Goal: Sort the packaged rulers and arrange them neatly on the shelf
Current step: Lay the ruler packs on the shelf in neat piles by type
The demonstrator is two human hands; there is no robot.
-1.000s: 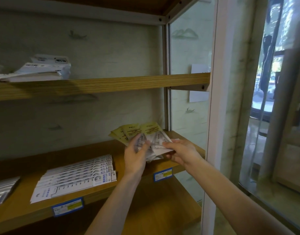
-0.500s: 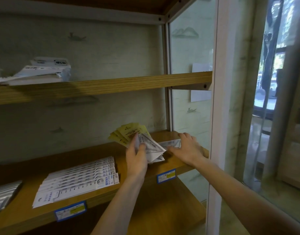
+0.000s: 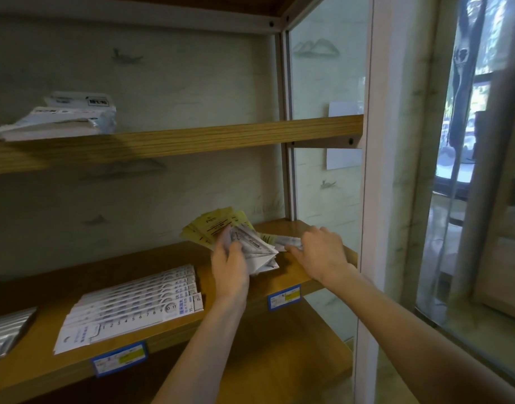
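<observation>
**Packets fanned over the middle shelf**

Packets (image 3: 221, 228), yellow-headed, fan up and leftward in the gripping left hand (image 3: 230, 266). Right hand (image 3: 323, 255) presses straight fingers on one packet (image 3: 285, 242) lying flat, long axis left-right. Ruler row (image 3: 134, 304) lies left; price label (image 3: 284, 297) hangs near.

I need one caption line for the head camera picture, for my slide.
Left hand holds a fan of yellow-headed packets over the shelf; right hand rests on a packet lying there.

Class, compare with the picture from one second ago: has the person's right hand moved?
Yes. The right hand has gone down and to the right onto the shelf, away from the fanned packets, nearer the white frame post.
</observation>
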